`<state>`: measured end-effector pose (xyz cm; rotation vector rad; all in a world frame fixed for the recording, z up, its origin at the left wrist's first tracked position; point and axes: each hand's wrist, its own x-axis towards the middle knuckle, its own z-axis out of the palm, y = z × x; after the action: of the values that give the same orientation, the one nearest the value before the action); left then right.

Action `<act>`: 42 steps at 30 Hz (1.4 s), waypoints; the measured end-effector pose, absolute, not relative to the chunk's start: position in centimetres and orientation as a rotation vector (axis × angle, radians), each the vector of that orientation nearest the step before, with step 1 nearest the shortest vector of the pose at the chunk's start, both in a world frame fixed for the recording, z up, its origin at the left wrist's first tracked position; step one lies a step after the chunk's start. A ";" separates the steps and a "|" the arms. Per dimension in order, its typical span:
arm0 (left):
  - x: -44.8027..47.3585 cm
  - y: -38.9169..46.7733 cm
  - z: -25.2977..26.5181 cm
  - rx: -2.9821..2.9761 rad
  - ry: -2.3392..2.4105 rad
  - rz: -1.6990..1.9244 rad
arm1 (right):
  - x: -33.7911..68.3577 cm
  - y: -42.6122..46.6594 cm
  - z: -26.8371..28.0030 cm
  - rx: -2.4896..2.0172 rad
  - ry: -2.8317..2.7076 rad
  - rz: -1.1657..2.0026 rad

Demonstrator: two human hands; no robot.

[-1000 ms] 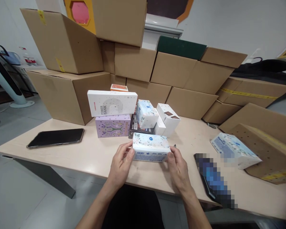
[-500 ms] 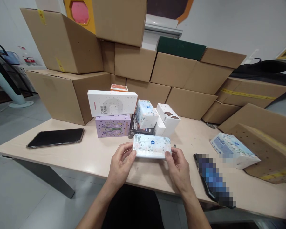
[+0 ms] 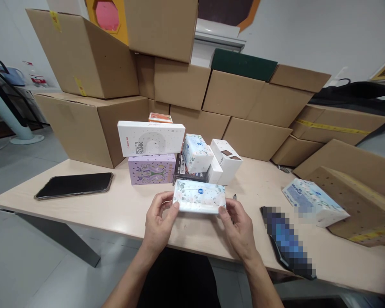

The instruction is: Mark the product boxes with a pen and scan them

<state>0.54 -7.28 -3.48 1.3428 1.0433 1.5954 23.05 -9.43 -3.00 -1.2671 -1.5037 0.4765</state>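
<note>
Between my two hands is a pale blue floral tissue pack (image 3: 199, 196), gripped by its short ends near the table's front edge. My left hand (image 3: 160, 218) is closed on its left end, thumb on the front. My right hand (image 3: 239, 224) pinches the right end the same way. Just behind stands a group of boxes: a purple patterned box (image 3: 152, 170) with a white power bank box (image 3: 152, 139) on top, a black box (image 3: 190, 177) partly hidden, a second floral tissue pack (image 3: 197, 153) resting on it, and a white box (image 3: 226, 160) to the right.
A black phone (image 3: 75, 185) lies at the table's left. On the right are a device with a blurred screen (image 3: 287, 244) and another floral tissue pack (image 3: 314, 201), beside an open cardboard box (image 3: 359, 209). Stacked cartons (image 3: 182, 85) wall off the back. An orange-topped box (image 3: 160, 117) shows behind the power bank box.
The tissue pack has shifted slightly left in my hands, both of which moved a little with it. The other boxes stay where they were.
</note>
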 end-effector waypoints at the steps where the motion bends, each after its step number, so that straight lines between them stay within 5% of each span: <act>1: 0.4 -7.3 -3.5 1.344 1.060 1.604 | 23.0 -9.4 -3.0 -1.264 -1.519 0.477; 25: 0.6 -7.3 -3.9 1.553 1.037 1.587 | 23.1 -9.6 -3.1 -1.388 -1.367 0.420; 34: 0.6 -8.1 -3.6 2.115 1.145 1.473 | 25.9 -9.0 -2.9 -1.853 -1.610 -0.232; 42: 0.9 -8.5 -2.9 2.392 1.152 1.531 | 27.1 -9.1 -3.1 -2.002 -2.091 -0.309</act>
<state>0.91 -8.50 -2.92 2.3925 1.1520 1.5313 27.05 -9.10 -3.11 -2.0015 -2.0909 -0.3087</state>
